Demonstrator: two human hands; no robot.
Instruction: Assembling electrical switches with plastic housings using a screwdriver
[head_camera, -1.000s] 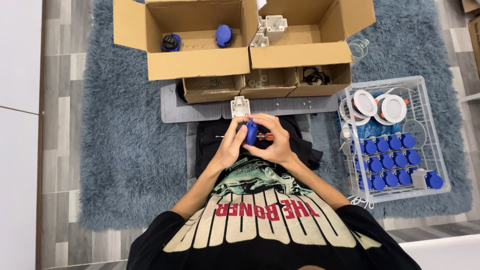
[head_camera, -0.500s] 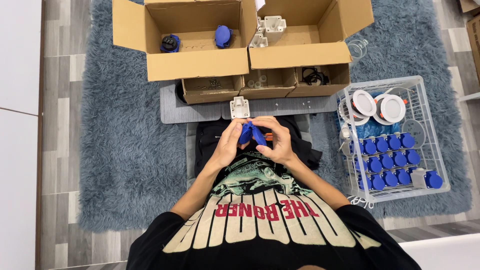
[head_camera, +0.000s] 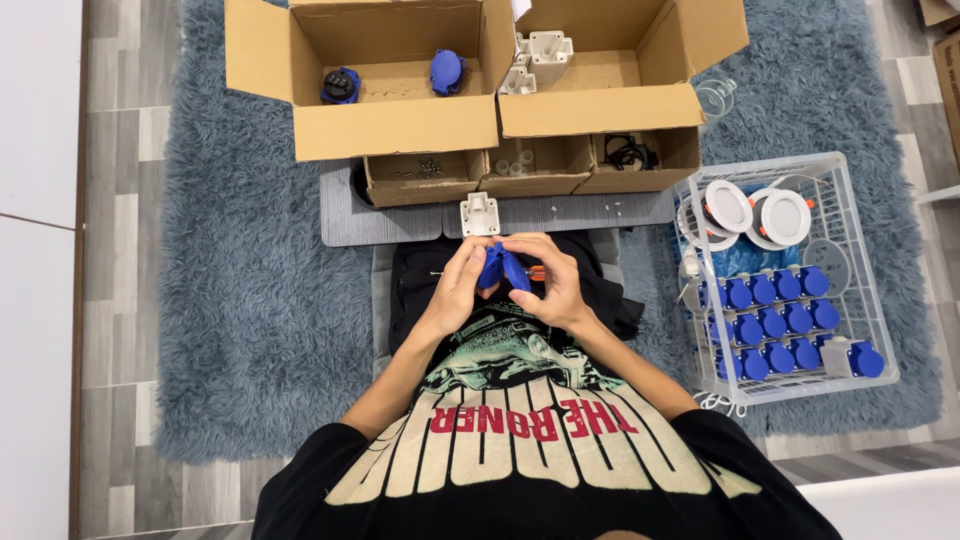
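Both my hands meet in front of my chest over my lap. My left hand (head_camera: 456, 290) and my right hand (head_camera: 553, 282) together grip a small blue plastic part (head_camera: 500, 268), tilted between the fingers. A thin tool with an orange handle (head_camera: 537, 272) lies under my right hand's fingers; its metal tip pokes out to the left of my left hand. A white plastic fitting (head_camera: 479, 214) stands on the grey mat just beyond my hands.
Two open cardboard boxes (head_camera: 400, 125) sit ahead: the left holds two blue parts (head_camera: 446, 70), the right white fittings (head_camera: 540, 50). Small trays with screws (head_camera: 420, 172) stand before them. A clear crate (head_camera: 870, 330) on the right holds several blue parts and white round lamps (head_camera: 728, 206).
The blue part has turned in my fingers, from a compact round shape to a tilted, elongated one. My hands stayed in the same place over my lap.
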